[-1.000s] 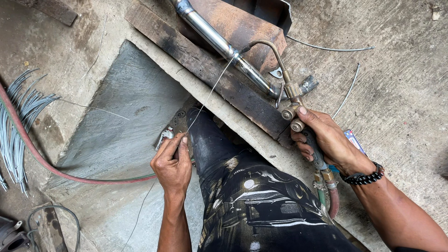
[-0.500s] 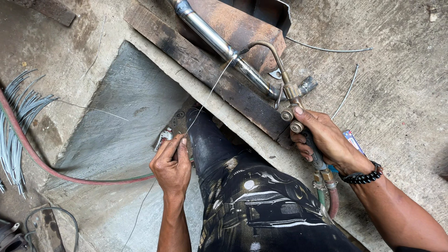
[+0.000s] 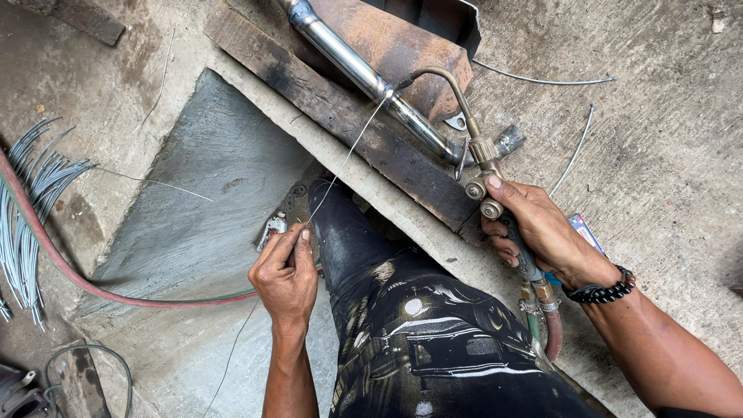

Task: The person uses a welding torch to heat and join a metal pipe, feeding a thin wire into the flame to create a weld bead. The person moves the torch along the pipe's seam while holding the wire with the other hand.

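Note:
My right hand (image 3: 537,227) grips a brass gas torch (image 3: 478,152) by its black handle, with hoses trailing below the wrist. The torch's curved nozzle tip (image 3: 404,81) sits close to a shiny metal pipe (image 3: 364,73) that lies on a dark wooden plank (image 3: 309,97). My left hand (image 3: 285,275) pinches a thin filler wire (image 3: 348,151) between thumb and fingers. The wire runs up and to the right, its tip touching the pipe right beside the nozzle. My leg in dark printed trousers (image 3: 418,325) lies between both hands.
A rusty metal sheet (image 3: 387,42) lies under the pipe. A red hose (image 3: 70,267) curves over the concrete floor at left, beside a bundle of grey wires (image 3: 31,209). Loose wire rods (image 3: 573,151) lie at right. A concrete ledge (image 3: 371,182) runs diagonally.
None of the hands, torch or wire has visibly moved; the view has only shifted slightly.

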